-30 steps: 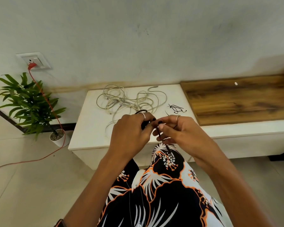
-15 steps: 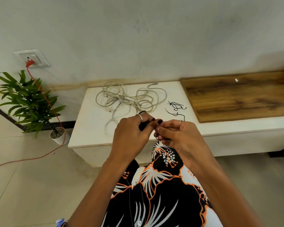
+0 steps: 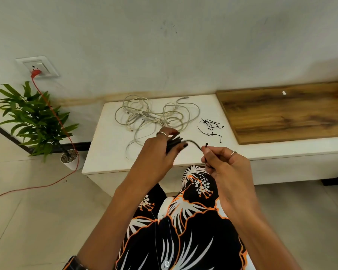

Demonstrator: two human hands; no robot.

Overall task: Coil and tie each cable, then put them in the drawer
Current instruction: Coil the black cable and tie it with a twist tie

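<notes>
So the left hand [image 3: 156, 152] has its fingers wrapped round a bundled black cable [image 3: 173, 144], held up just above the front edge of the white desk [image 3: 105, 152]. One end of that cable arcs over to the right hand [image 3: 225, 165], whose fingers pinch a thin black tie [image 3: 206, 145] right at the cable's tip. Behind the hands, a loose tangle of grey-white cable [image 3: 156, 116] sprawls across the desk, and a few more spare black ties [image 3: 211, 126] lie just beside it, near the brown wooden panel [image 3: 285, 112].
</notes>
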